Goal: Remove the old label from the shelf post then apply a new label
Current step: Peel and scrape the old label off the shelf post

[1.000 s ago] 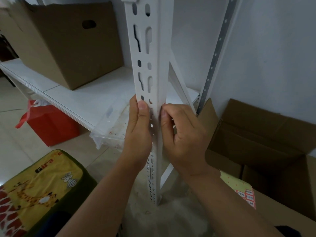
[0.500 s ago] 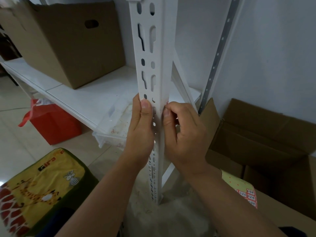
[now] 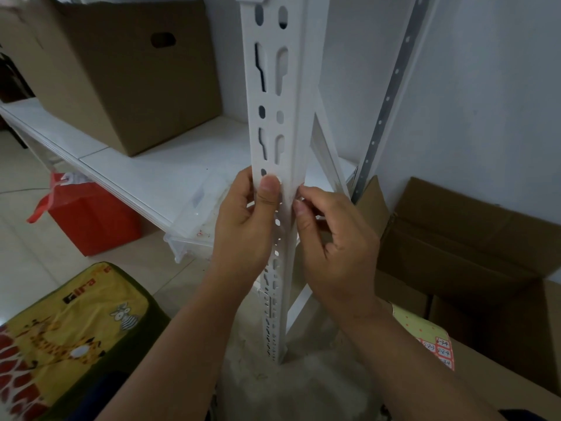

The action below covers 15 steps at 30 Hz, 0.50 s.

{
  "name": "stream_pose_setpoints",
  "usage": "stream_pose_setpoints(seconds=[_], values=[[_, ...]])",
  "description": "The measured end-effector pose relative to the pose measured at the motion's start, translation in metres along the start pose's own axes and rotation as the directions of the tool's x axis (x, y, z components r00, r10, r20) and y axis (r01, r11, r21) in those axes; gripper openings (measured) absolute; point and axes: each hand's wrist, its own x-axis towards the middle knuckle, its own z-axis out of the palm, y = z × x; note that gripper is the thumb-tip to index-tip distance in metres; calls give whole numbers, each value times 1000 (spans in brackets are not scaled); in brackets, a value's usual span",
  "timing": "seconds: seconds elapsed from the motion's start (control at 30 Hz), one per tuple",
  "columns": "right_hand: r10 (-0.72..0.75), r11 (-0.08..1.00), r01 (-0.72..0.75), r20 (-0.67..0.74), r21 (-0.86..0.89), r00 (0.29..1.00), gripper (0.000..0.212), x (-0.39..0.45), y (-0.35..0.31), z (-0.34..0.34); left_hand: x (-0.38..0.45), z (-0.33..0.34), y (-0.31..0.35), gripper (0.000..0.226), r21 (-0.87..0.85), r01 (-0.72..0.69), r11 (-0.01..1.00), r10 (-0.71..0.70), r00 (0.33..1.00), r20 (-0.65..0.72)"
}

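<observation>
Shelf post [image 3: 274, 95] gripped by left hand [image 3: 246, 223], thumb flat; right hand [image 3: 337, 247] fingers [image 3: 303, 208] pinching post edge.

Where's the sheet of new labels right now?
In the head view, the label sheet lies low on the right, on the cardboard box just beyond the right forearm, right of the shelf post.

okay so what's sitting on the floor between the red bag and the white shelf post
In the head view, a clear plastic bin sits between the red bag and the shelf post, tucked under the white shelf, which also spans that stretch above it.
</observation>
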Motion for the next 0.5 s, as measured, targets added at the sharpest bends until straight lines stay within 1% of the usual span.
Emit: stream_pose_setpoints(seconds=[0.1, 0.27, 0.4, 0.5], values=[[2, 1000, -2, 5, -1, 1000, 17, 3, 0, 0, -1, 2, 1, 33, -12, 4, 1000, -4, 1000, -12], [18, 1000, -18, 14, 13, 1000, 15, 5, -2, 0, -1, 4, -2, 45, -61, 36, 997, -38, 999, -37], [26, 1000, -26, 3, 14, 1000, 10, 4, -2, 2, -5, 8, -2, 51, -86, 66, 994, -72, 996, -61], [29, 1000, -29, -2, 12, 1000, 8, 4, -2, 3, -4, 7, -1, 53, -112, 105, 988, -111, 993, -49]])
